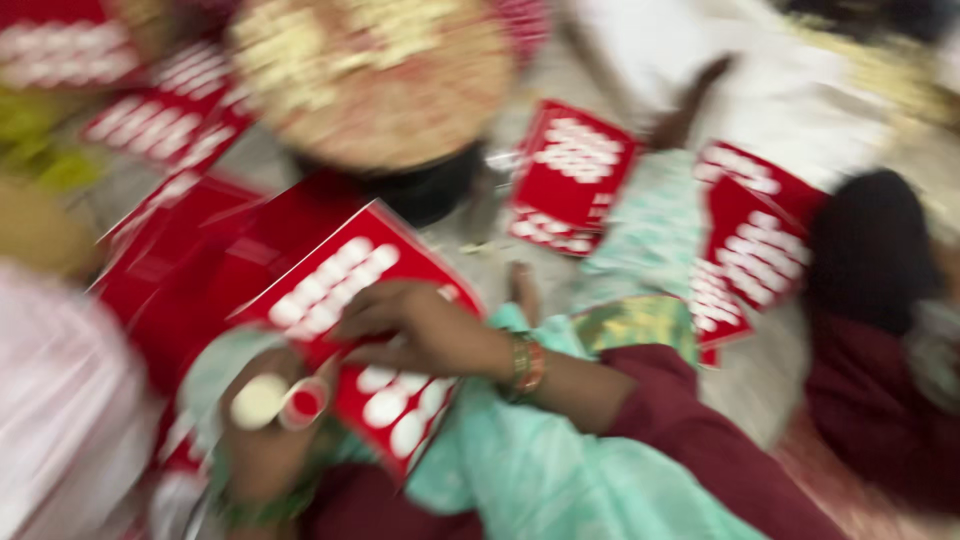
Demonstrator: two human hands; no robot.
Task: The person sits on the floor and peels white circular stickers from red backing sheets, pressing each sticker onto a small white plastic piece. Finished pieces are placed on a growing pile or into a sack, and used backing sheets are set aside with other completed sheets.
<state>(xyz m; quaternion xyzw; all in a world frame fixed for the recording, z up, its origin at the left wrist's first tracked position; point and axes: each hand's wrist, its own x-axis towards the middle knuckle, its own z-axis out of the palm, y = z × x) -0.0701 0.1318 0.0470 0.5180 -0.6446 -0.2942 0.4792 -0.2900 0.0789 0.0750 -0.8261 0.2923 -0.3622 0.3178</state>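
Note:
The view is blurred by motion. My right hand point(420, 325) lies flat on a red box with white markings point(345, 290) that rests on my lap, pressing it down. A bangle shows on that wrist. My left hand point(262, 430) grips a small roll with a red and white end point(283, 400), held just below the box's near corner. A pale green cloth point(540, 460) covers my legs under the box.
Several more red boxes lie around: a stack at left point(190, 250), two in the middle point(575, 170), others at right point(755, 240). A round basket of pale bits point(375, 80) sits on a dark pot behind. Another person in white point(760, 90) sits at the back right.

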